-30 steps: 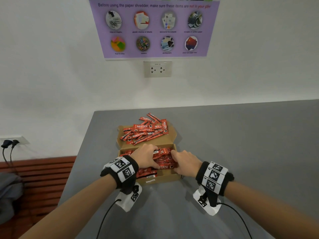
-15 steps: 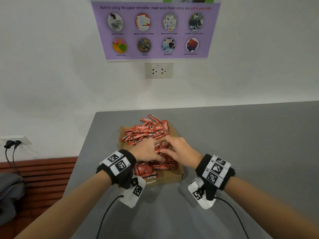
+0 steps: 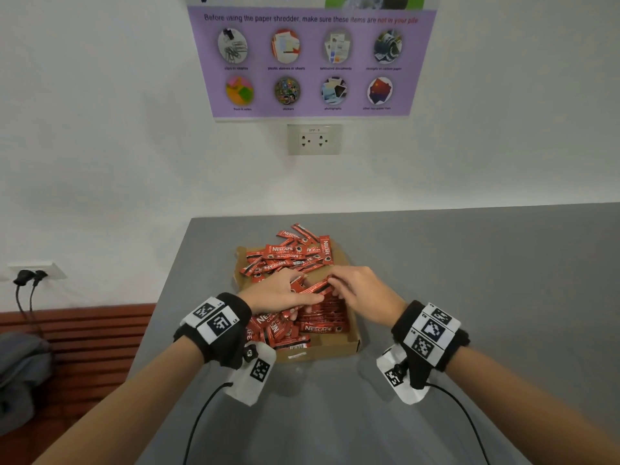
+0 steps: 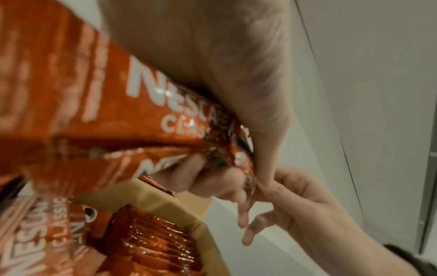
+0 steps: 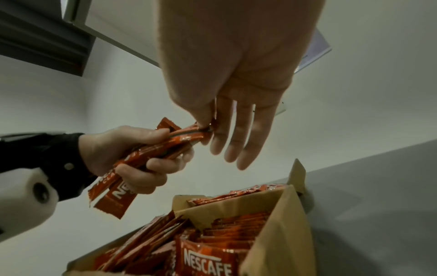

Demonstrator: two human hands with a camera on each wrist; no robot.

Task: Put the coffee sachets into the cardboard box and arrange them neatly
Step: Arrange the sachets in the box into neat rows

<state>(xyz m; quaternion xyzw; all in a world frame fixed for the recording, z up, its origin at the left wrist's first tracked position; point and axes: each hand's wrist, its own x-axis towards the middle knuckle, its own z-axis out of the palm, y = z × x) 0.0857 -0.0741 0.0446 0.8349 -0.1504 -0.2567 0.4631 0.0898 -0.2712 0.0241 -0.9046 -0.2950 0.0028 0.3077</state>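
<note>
Red coffee sachets (image 3: 315, 287), bunched between both hands, glossy.

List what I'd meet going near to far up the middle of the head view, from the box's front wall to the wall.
Cardboard box front wall → sachets packed in the box → bundle of sachets held by both hands → loose sachet pile on the back flap → bare grey table → wall socket → purple poster.
</note>
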